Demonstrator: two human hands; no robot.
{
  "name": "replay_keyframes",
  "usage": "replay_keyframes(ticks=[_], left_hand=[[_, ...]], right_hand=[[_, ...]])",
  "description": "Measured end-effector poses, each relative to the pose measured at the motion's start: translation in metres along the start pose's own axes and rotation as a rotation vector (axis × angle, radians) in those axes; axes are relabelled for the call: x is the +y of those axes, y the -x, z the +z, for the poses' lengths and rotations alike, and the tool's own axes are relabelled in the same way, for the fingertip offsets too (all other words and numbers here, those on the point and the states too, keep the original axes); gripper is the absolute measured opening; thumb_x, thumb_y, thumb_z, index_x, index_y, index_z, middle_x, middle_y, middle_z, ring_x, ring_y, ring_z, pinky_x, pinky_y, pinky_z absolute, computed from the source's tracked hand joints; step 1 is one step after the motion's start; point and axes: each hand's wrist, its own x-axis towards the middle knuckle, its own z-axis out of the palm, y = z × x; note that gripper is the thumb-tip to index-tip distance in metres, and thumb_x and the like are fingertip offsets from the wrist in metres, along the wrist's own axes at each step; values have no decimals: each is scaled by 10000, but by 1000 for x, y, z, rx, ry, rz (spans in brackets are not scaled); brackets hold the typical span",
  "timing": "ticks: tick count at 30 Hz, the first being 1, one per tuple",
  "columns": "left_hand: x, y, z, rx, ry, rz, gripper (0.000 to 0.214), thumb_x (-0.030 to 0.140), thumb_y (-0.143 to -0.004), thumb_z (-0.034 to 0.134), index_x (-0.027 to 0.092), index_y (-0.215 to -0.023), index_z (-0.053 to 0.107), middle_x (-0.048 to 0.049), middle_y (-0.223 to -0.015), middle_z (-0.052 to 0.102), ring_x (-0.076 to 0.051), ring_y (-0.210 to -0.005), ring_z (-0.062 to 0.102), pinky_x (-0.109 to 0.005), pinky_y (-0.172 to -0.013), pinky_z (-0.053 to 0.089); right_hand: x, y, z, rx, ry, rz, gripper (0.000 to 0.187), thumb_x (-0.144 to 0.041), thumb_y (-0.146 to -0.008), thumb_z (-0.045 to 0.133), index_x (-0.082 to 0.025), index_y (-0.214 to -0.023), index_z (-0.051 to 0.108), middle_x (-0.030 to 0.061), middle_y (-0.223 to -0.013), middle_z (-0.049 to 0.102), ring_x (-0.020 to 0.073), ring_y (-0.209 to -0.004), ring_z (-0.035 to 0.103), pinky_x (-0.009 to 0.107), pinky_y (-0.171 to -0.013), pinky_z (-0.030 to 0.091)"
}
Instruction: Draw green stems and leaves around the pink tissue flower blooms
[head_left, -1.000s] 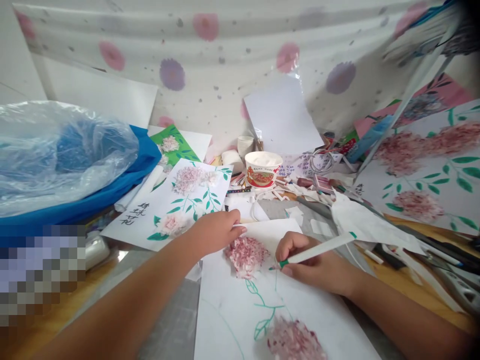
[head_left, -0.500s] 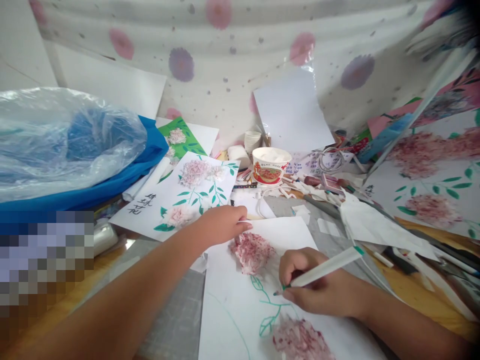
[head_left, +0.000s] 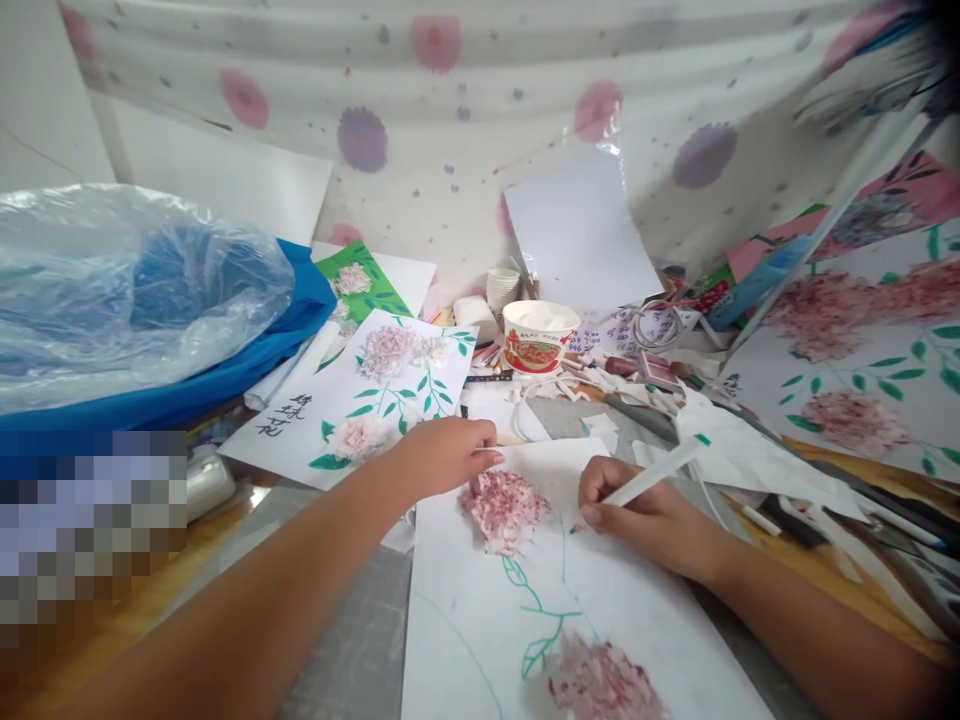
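Observation:
A white sheet of paper [head_left: 480, 620] lies in front of me with two pink paper flowers [head_left: 504, 508] glued on and green stems and leaves drawn between them. My left hand [head_left: 439, 455] rests on the sheet's top left corner, fingers curled and pressed down beside the upper flower. My right hand [head_left: 649, 515] is closed around a white pen with a green tip [head_left: 651, 473], whose point touches the paper to the right of the upper flower, at the top of a thin green line.
A finished flower card [head_left: 360, 400] lies behind my left hand. A red and white paper bowl [head_left: 538, 336], pens and paper scraps crowd the back. A blue bag under clear plastic [head_left: 135, 290] fills the left. Large flower sheets [head_left: 862, 370] stand at the right.
My right hand moved the pen up the sheet, from near the lower stem to beside the upper flower, leaving a thin green line. My left hand stayed pressed on the paper.

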Motion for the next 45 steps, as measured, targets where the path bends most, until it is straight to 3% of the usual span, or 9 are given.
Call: replay_keyframes(ticks=[4,9,21,45], left_hand=[[-2,0,0,-15,9,-7,300,482,-766,359,209,-692,459,22,-645,526,-129,-571,463,-232,-459,243],[-2,1,-1,-38,18,-4,369,501,-754,359,182,-574,399,23,-559,474,-113,-512,413,-238,-439,207],[-3,0,-1,-47,20,14,367,494,-765,353,184,-574,404,31,-545,456,-110,-509,407,-238,-445,200],[-1,1,-2,-60,40,13,378,514,-761,343,184,-589,408,21,-574,477,-118,-523,424,-235,-450,215]], right_hand=[[-2,1,-2,-30,142,-37,87,-216,-745,513,-168,-694,460,-20,-615,451,92,-556,385,198,-489,315],[1,0,-2,-59,146,-58,122,-254,-734,523,-168,-670,464,-16,-598,452,94,-544,394,203,-475,312],[-2,1,6,-89,100,-73,187,-259,-706,548,-160,-584,446,-29,-531,447,78,-485,384,189,-435,311],[-2,-3,6,-86,136,-37,167,-259,-734,536,-159,-625,457,-30,-564,431,84,-519,383,198,-457,313]])
